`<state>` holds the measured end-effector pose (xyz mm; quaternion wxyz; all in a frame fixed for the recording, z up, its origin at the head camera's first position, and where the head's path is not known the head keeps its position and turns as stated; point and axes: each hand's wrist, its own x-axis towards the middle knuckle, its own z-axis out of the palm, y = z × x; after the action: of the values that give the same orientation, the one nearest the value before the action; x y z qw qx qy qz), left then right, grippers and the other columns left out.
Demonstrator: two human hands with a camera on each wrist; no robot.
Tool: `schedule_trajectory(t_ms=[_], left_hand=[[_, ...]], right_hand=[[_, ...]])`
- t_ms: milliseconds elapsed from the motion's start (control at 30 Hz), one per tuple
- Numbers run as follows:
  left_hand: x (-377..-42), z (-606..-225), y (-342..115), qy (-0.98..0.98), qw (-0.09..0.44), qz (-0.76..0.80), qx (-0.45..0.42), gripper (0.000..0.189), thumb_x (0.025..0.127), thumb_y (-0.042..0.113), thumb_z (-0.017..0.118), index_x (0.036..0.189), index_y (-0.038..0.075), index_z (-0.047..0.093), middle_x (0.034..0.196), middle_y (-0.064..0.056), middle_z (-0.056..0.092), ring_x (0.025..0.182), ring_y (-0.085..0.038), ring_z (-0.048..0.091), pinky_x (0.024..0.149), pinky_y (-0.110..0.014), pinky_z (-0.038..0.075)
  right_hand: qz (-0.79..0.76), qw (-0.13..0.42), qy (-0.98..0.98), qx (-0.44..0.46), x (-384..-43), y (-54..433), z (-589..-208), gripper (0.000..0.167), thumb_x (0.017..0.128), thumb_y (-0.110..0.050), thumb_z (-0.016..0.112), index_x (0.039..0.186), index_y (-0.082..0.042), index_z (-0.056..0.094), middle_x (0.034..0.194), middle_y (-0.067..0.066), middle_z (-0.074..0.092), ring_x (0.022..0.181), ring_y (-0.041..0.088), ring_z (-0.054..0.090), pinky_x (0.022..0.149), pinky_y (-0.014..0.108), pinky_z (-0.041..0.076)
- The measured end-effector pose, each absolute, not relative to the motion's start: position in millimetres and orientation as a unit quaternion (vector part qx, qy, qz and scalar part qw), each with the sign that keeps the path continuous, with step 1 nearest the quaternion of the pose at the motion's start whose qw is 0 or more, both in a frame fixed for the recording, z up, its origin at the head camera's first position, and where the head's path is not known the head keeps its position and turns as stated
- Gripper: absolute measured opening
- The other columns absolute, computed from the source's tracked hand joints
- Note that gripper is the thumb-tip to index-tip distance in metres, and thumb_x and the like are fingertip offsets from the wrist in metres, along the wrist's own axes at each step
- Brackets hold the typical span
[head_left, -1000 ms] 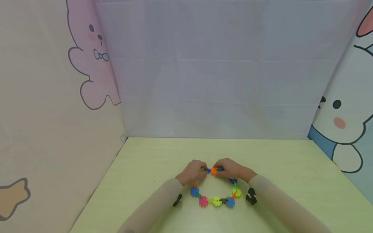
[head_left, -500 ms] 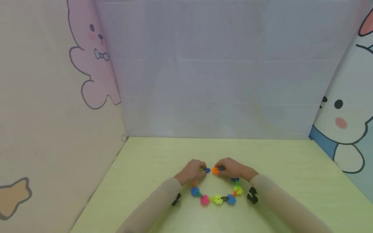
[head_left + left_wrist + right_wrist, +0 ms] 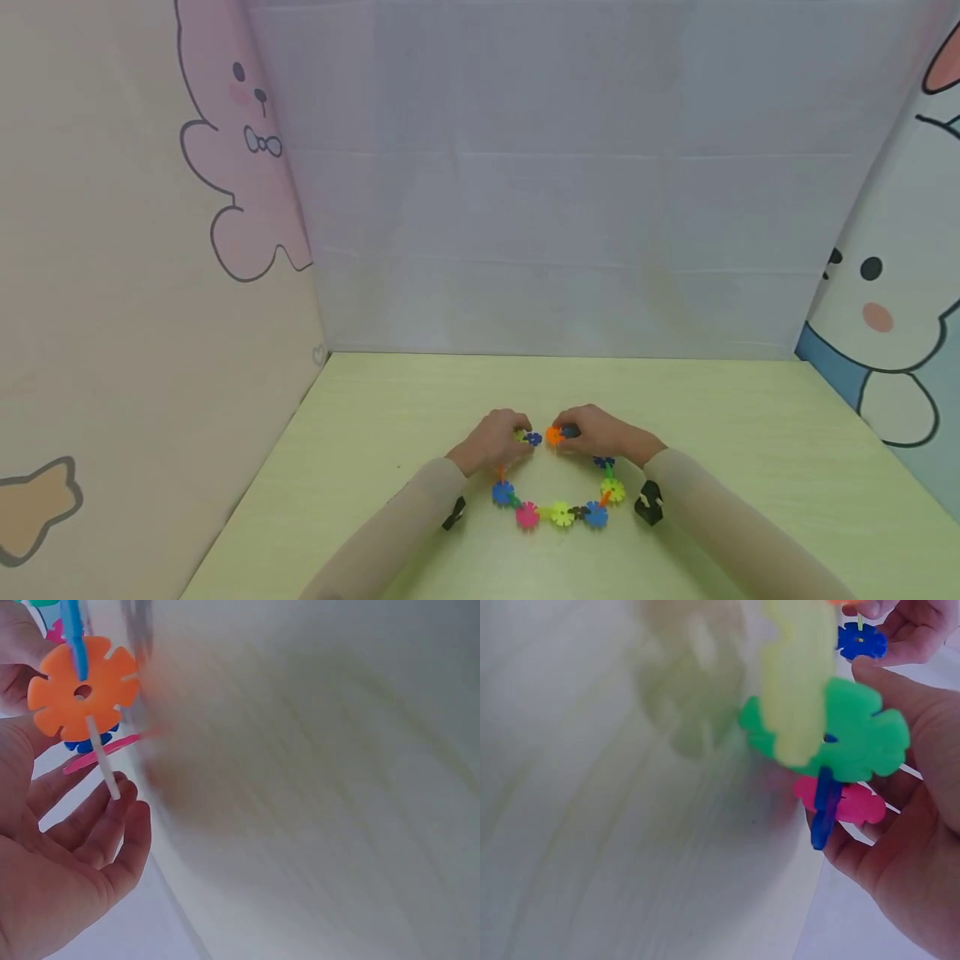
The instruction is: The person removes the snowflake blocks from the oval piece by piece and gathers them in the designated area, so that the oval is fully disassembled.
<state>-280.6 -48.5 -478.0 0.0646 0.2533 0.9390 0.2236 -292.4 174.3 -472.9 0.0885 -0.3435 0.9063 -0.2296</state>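
Observation:
A chain of notched plastic snowflake discs (image 3: 562, 513) curves in a nearly full ring on the table. At its far side my left hand (image 3: 495, 439) pinches one end, where a dark blue disc (image 3: 533, 439) sticks out past the fingertips. Opposite, my right hand (image 3: 592, 429) pinches the other end, tipped by an orange disc (image 3: 554, 436). A small gap separates these two end discs. Close to the left wrist camera are another orange disc (image 3: 82, 690) and a white disc (image 3: 103, 761) edge-on. The right wrist view has a green disc (image 3: 862, 735) and a pale yellow one (image 3: 799, 690).
The pale green table (image 3: 420, 392) meets a plain white cloth wall (image 3: 555, 183) at the back. Side walls carry cartoon prints, a pink bear (image 3: 247, 167) on the left and a white rabbit (image 3: 892, 283) on the right. Dark wrist cameras (image 3: 649, 503) hang under the sleeves.
One second ago the blue and orange end discs were touching or nearly so. They have moved apart, the right hand shifting slightly right. Over the last half second almost nothing moves.

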Motion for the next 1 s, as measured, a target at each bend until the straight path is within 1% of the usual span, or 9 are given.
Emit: schedule_trajectory(t_ms=[67, 133, 200, 300, 433, 600, 700, 867, 1000], left_hand=[[-280.8, -474.7, -47.9, 0.938, 0.059, 0.23, 0.251, 0.027, 0.086, 0.028, 0.071, 0.107, 0.011, 0.069, 0.103, 0.0, 0.064, 0.093, -0.016, 0.058, 0.081, -0.03, 0.048], [-281.3, -471.0, -45.8, 0.936, 0.054, 0.244, 0.249, 0.027, 0.088, 0.028, 0.068, 0.107, 0.01, 0.069, 0.102, -0.001, 0.064, 0.092, -0.016, 0.058, 0.08, -0.029, 0.048], [-282.2, -467.5, -42.5, 0.932, 0.052, 0.261, 0.246, 0.023, 0.09, 0.027, 0.065, 0.103, 0.009, 0.07, 0.098, -0.001, 0.064, 0.086, -0.014, 0.059, 0.076, -0.028, 0.049], [-282.7, -462.2, -36.4, 0.926, 0.065, 0.292, 0.231, 0.017, 0.092, 0.023, 0.061, 0.095, 0.009, 0.071, 0.086, 0.002, 0.064, 0.072, -0.011, 0.057, 0.067, -0.025, 0.048], [-283.1, -458.3, -29.2, 0.92, 0.095, 0.323, 0.2, 0.02, 0.093, 0.023, 0.059, 0.088, 0.007, 0.07, 0.07, 0.004, 0.06, 0.054, -0.008, 0.048, 0.054, -0.023, 0.042], [-282.0, -454.5, -23.0, 0.915, 0.131, 0.342, 0.167, 0.025, 0.095, 0.023, 0.057, 0.084, 0.004, 0.069, 0.057, 0.0, 0.05, 0.045, -0.009, 0.033, 0.046, -0.024, 0.031], [-282.0, -453.6, -20.3, 0.914, 0.143, 0.347, 0.156, 0.025, 0.095, 0.023, 0.057, 0.085, 0.004, 0.07, 0.058, 0.0, 0.05, 0.046, -0.01, 0.033, 0.046, -0.024, 0.031], [-285.0, -458.1, -17.6, 0.916, 0.144, 0.345, 0.146, 0.024, 0.094, 0.024, 0.059, 0.089, 0.005, 0.071, 0.07, -0.002, 0.06, 0.051, -0.011, 0.039, 0.048, -0.024, 0.034], [-286.0, -460.7, -16.2, 0.916, 0.145, 0.347, 0.138, 0.023, 0.093, 0.026, 0.06, 0.089, 0.005, 0.071, 0.075, 0.0, 0.06, 0.054, -0.011, 0.041, 0.05, -0.024, 0.034]], right_hand=[[-0.236, 0.089, 0.904, -0.345, -293.0, 175.3, -473.0, 0.026, 0.089, -0.024, 0.067, 0.11, -0.009, 0.066, 0.101, -0.003, 0.063, 0.086, 0.013, 0.056, 0.078, 0.035, 0.048], [-0.246, 0.089, 0.902, -0.345, -293.1, 175.9, -473.0, 0.024, 0.088, -0.024, 0.068, 0.108, -0.01, 0.066, 0.097, -0.006, 0.062, 0.082, 0.011, 0.055, 0.075, 0.033, 0.047], [-0.253, 0.087, 0.9, -0.344, -293.2, 176.3, -473.3, 0.022, 0.088, -0.024, 0.068, 0.107, -0.011, 0.066, 0.093, -0.008, 0.062, 0.078, 0.01, 0.053, 0.073, 0.031, 0.047], [-0.266, 0.086, 0.898, -0.338, -292.6, 176.8, -473.6, 0.023, 0.088, -0.024, 0.068, 0.108, -0.012, 0.065, 0.093, -0.008, 0.062, 0.077, 0.009, 0.053, 0.072, 0.03, 0.047], [-0.275, 0.087, 0.898, -0.331, -290.5, 176.5, -473.3, 0.026, 0.089, -0.025, 0.067, 0.112, -0.012, 0.064, 0.098, -0.005, 0.064, 0.081, 0.01, 0.057, 0.076, 0.031, 0.049], [-0.285, 0.09, 0.897, -0.327, -289.4, 175.6, -473.1, 0.027, 0.089, -0.024, 0.067, 0.114, -0.012, 0.063, 0.097, -0.006, 0.063, 0.081, 0.01, 0.056, 0.075, 0.031, 0.049], [-0.29, 0.09, 0.894, -0.331, -289.7, 176.5, -474.5, 0.028, 0.089, -0.024, 0.067, 0.114, -0.013, 0.062, 0.094, -0.009, 0.062, 0.078, 0.009, 0.056, 0.073, 0.028, 0.049], [-0.288, 0.088, 0.893, -0.335, -290.6, 178.2, -476.9, 0.029, 0.089, -0.026, 0.067, 0.115, -0.015, 0.062, 0.095, -0.01, 0.061, 0.078, 0.008, 0.055, 0.072, 0.028, 0.049], [-0.287, 0.089, 0.892, -0.337, -291.4, 179.3, -477.8, 0.031, 0.089, -0.027, 0.067, 0.116, -0.013, 0.062, 0.093, -0.009, 0.062, 0.075, 0.008, 0.055, 0.07, 0.028, 0.049]])
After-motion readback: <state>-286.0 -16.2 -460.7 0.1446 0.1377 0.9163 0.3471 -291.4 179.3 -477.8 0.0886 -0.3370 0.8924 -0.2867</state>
